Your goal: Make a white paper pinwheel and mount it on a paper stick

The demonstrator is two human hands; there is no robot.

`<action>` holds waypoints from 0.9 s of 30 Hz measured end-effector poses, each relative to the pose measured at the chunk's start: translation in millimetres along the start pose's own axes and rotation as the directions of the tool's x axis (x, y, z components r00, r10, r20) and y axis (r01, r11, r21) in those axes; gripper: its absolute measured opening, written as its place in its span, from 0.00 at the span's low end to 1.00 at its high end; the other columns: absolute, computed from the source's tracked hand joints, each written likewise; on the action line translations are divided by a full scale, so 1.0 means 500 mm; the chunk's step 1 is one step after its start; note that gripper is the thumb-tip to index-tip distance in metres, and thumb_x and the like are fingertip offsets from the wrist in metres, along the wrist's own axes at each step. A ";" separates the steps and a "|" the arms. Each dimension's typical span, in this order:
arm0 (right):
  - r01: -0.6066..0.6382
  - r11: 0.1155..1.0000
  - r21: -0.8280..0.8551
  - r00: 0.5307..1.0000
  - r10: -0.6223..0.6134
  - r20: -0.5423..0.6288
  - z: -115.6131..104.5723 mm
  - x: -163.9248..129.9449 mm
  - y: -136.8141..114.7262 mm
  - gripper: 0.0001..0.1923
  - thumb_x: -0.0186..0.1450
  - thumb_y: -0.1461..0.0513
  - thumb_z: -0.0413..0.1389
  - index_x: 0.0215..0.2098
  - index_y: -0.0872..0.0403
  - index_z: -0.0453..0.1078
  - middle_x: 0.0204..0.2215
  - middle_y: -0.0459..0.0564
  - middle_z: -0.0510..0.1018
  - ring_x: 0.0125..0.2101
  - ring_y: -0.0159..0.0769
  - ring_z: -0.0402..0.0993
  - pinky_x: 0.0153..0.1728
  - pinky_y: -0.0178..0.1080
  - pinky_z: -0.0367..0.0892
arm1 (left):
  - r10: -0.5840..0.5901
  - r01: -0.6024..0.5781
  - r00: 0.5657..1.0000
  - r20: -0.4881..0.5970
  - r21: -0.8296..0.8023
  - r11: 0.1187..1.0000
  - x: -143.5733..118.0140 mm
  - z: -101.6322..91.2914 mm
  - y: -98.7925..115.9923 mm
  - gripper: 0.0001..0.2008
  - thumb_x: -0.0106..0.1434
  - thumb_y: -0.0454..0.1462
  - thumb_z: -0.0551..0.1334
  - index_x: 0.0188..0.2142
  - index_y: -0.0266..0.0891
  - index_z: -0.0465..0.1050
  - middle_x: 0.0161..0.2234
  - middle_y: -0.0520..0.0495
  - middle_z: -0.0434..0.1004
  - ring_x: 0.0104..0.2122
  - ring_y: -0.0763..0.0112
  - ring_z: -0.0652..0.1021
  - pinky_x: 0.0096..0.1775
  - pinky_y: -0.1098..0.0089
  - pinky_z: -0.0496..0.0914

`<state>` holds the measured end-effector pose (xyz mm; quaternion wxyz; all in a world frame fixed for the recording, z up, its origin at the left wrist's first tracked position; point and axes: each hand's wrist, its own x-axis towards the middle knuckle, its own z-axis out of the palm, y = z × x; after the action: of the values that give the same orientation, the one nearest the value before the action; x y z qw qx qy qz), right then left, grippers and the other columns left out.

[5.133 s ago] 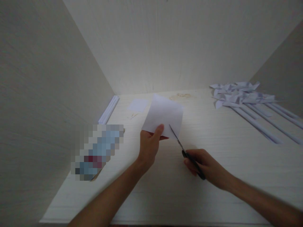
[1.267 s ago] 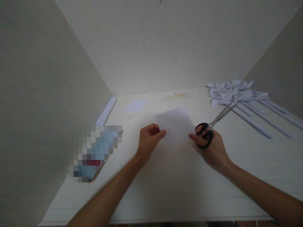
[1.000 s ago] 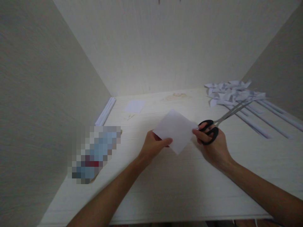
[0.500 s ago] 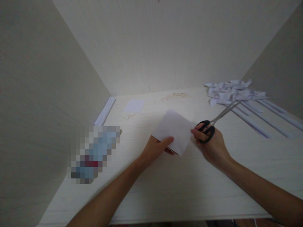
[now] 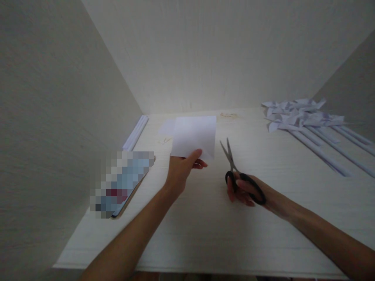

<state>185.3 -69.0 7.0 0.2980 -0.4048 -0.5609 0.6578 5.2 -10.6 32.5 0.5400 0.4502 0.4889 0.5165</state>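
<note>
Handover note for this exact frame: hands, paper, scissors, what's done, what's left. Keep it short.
Left hand: pinches the white paper sheet by its lower edge and holds it up above the table.
Right hand: fingers through the black handles of the scissors, blades slightly parted, pointing away, to the right of the sheet and not touching it.
Done: a pile of folded paper pinwheels on rolled paper sticks lies at far right.
Left: no cut shows on the visible edges of this sheet; the blades are not on it yet.
Also there: paper rolls along the left wall, a small paper square behind the sheet.
</note>
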 end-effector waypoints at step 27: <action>-0.048 0.968 -0.247 0.999 0.053 0.012 0.023 -0.019 -0.025 0.24 0.58 0.46 0.45 0.16 0.55 0.57 0.15 0.42 0.59 0.17 0.25 0.54 0.17 0.30 0.49 | 0.035 -0.035 0.999 -0.033 -0.022 0.999 -0.020 0.016 0.013 0.16 0.47 0.35 0.60 0.38 0.38 0.68 0.33 0.49 0.73 0.30 0.72 0.75 0.28 0.72 0.74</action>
<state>179.4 -80.4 21.8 0.2233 -0.4468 -0.6306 0.5940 12.7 -19.9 40.4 0.5281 0.4440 0.4836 0.5386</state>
